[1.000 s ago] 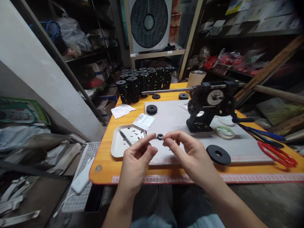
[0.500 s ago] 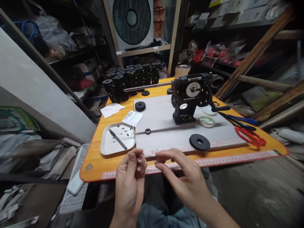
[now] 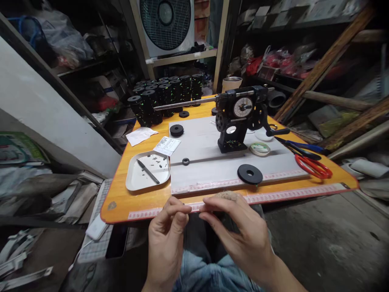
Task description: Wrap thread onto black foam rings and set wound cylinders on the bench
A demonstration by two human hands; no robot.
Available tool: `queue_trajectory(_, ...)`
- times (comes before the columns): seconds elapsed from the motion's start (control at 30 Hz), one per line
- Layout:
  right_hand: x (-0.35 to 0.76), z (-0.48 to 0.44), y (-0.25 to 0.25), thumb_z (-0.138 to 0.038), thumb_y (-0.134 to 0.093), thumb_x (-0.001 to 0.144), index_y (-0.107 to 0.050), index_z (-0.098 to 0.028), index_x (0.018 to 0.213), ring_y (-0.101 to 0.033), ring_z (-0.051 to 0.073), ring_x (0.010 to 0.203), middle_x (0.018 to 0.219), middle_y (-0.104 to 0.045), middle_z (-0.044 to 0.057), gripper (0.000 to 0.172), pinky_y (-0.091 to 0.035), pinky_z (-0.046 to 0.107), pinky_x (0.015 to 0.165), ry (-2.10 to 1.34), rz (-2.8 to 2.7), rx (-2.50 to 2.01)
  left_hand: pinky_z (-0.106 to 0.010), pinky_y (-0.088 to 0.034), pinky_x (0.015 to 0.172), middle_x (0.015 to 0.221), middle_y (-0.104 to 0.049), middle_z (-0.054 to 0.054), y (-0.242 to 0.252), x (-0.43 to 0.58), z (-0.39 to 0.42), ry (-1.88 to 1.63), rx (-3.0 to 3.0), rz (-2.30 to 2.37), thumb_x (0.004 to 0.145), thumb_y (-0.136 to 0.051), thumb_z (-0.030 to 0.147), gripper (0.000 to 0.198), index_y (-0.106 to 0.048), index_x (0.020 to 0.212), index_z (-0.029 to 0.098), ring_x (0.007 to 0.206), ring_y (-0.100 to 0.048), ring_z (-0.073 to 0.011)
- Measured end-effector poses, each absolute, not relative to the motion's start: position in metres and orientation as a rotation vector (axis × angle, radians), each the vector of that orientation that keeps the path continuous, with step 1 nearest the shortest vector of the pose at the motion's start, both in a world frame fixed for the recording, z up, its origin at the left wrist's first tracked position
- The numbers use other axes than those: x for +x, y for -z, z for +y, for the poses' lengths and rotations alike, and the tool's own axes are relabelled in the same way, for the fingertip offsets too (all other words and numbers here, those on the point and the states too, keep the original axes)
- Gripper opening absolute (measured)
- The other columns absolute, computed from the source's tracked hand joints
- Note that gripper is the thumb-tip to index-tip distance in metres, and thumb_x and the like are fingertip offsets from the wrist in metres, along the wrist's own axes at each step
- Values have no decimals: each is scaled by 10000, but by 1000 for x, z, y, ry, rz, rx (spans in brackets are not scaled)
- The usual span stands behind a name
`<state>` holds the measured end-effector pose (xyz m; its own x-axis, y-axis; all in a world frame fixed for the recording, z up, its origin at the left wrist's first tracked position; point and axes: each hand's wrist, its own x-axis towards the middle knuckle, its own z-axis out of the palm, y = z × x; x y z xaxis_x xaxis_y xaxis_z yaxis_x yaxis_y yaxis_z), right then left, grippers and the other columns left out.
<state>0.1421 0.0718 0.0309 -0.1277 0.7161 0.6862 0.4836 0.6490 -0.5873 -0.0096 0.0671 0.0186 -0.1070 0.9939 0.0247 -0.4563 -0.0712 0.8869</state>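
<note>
My left hand is raised in front of the table's near edge, its thumb and fingertips drawn together in a pinch. Facing it, my right hand curls its thumb and fingers toward the same spot. Anything between the fingertips is too fine to make out. Just beyond the hands runs a pink-and-white measuring strip along the table edge. A flat black disc with a centre hole lies on the white board. Farther back stands a black hand-cranked winding machine with a dial and a long threaded rod.
At the left are a white tray with a pen and small dark bits, plus a paper label. Black spools stand behind. Red-handled scissors and a tape roll lie right. A small ring rests on the board.
Both hands have shifted slightly down, and the left fingertips have turned toward the right hand. The right thumb and fingers have closed in somewhat. The whole view has tilted a little.
</note>
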Motion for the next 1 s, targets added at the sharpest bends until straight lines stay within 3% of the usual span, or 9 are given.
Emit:
queue_trajectory(0.2, 143, 67, -31, -72, -651, 873, -585, -180, 1102, -624, 188, 795, 893, -716, 35, 261, -453, 340, 713, -295, -1854, -933, -156, -447, 565, 767, -467, 11, -27, -7, 64, -1527, 663, 781, 814, -728, 352, 202, -715, 740, 164, 611, -455, -58)
queue_trajectory(0.4, 139, 69, -29, -109, -657, 880, -602, -177, 1091, -607, 186, 780, 893, -708, 35, 228, -444, 337, 705, -399, -1867, -893, -126, -471, 570, 876, -633, -22, -27, -8, 64, -1572, 515, 773, 743, -800, 355, 200, -766, 778, 161, 558, -473, -7)
queue_trajectory(0.7, 137, 69, -36, -151, -661, 876, -625, -199, 1098, -630, 174, 837, 912, -700, 21, 230, -473, 319, 741, -723, -1746, -879, -118, -474, 508, 697, -631, 5, -32, -8, 65, -1469, 456, 810, 759, -786, 356, 219, -738, 794, 146, 493, -474, -18)
queue_trajectory(0.87, 128, 70, -37, -118, -676, 861, -701, -216, 979, -652, 153, 834, 893, -729, 4, 156, -495, 297, 777, -891, -1588, -889, -101, -483, 522, 688, -626, 35, -31, -7, 65, -1484, 475, 709, 773, -780, 320, 146, -736, 777, 182, 473, -487, -1)
queue_trajectory(1.0, 123, 69, -30, -109, -696, 843, -724, -202, 888, -645, 141, 782, 813, -702, 10, 107, -509, 265, 720, -915, -1472, -890, -96, -473, 530, 706, -616, 41, -26, -7, 62, -1462, 505, 681, 803, -755, 289, 122, -721, 756, 181, 473, -470, 4)
